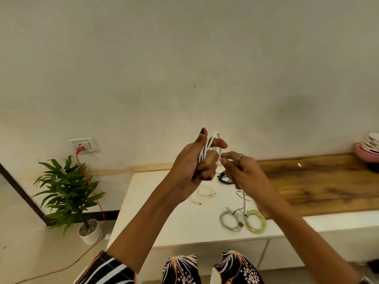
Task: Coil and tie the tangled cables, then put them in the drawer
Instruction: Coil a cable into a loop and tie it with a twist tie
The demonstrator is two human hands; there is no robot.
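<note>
My left hand grips a white cable coil raised above the white table. My right hand pinches a strand of that cable beside the coil, and the loose end hangs from it to the table. On the table lie a tied grey coil, a tied yellow-green coil, a pale yellow cable and a black cable partly hidden behind my hands. No drawer shows clearly.
A wooden counter runs to the right, with stacked bowls at its far end. A potted plant stands on the floor at left. An orange cord runs from the wall socket down across the floor.
</note>
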